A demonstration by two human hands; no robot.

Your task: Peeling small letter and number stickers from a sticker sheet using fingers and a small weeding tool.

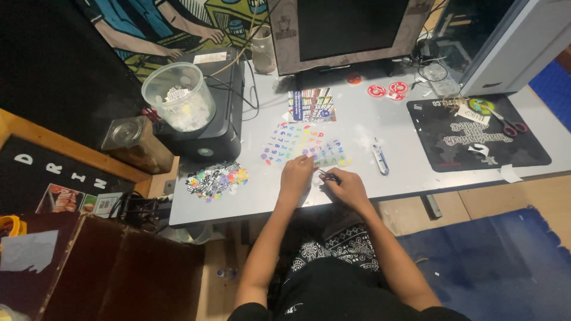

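Two hands at work over grey counter (392, 178). Monitor (351, 32) noted at back, dark mat (476, 142) at right, black printer (214, 128) at left with clear plastic tub (178, 95) on top. Sticker sheet (306, 145) of small coloured letters laid flat near counter edge, just ahead of hands. Judged light, thin, floppy, easily creased; best lifted at edge or corner. Loose sticker pile (217, 178) seen left. Left hand (296, 175) pressed flat on sheet, fingers extended, nothing gripped. Right hand (348, 187) closed around tweezers (329, 175), tips aimed at sheet.
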